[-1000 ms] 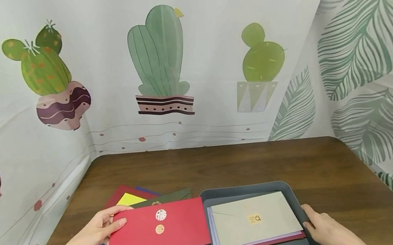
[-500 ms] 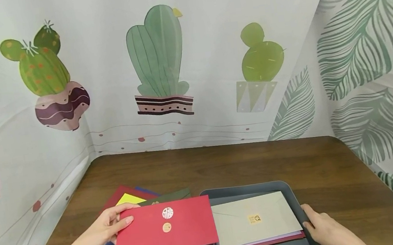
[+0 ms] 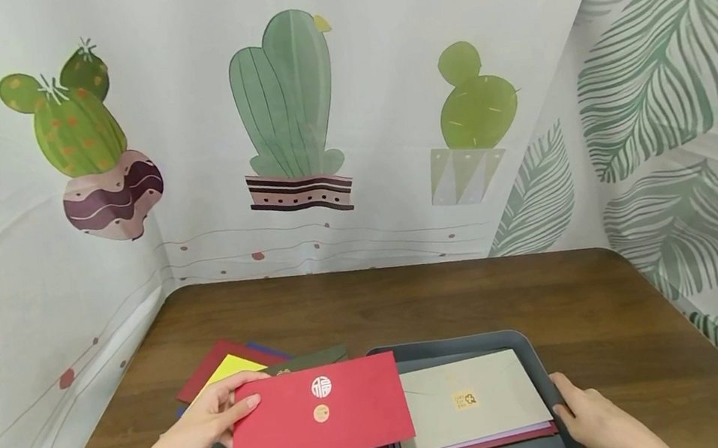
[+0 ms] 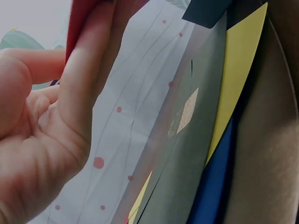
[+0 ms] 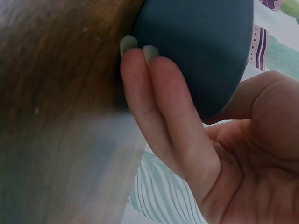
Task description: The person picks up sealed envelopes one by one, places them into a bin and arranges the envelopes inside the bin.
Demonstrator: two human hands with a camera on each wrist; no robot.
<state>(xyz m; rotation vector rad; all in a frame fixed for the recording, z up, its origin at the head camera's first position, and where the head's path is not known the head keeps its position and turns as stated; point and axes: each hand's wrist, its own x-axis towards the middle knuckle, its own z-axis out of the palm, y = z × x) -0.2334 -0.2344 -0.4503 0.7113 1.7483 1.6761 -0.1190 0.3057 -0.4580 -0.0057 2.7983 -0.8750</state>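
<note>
My left hand [image 3: 205, 426] pinches a red envelope [image 3: 332, 432] by its left end, thumb on top. The envelope bears a white round emblem and a small round sticker, and its right end overlaps the left side of a dark grey tray [image 3: 450, 348]. Inside that tray lies a stack of envelopes, a pale grey-green envelope [image 3: 471, 406] with a gold sticker on top and purple and dark red edges below. My right hand [image 3: 598, 416] grips the tray's right rim; in the right wrist view its fingers [image 5: 173, 88] lie along the outer wall, with the thumb over the rim.
Left of the tray is a loose pile with a dark green envelope [image 3: 322, 356], a yellow envelope [image 3: 231, 366], a dark red envelope [image 3: 204, 373] and blue ones, partly hidden by my left hand. A brown wooden table [image 3: 410, 300] carries everything, with a printed curtain [image 3: 377, 100] behind.
My left hand has carried the red envelope to the right, further over the tray, covering more of the pale envelope's left side. The right hand and the tray stay in place.
</note>
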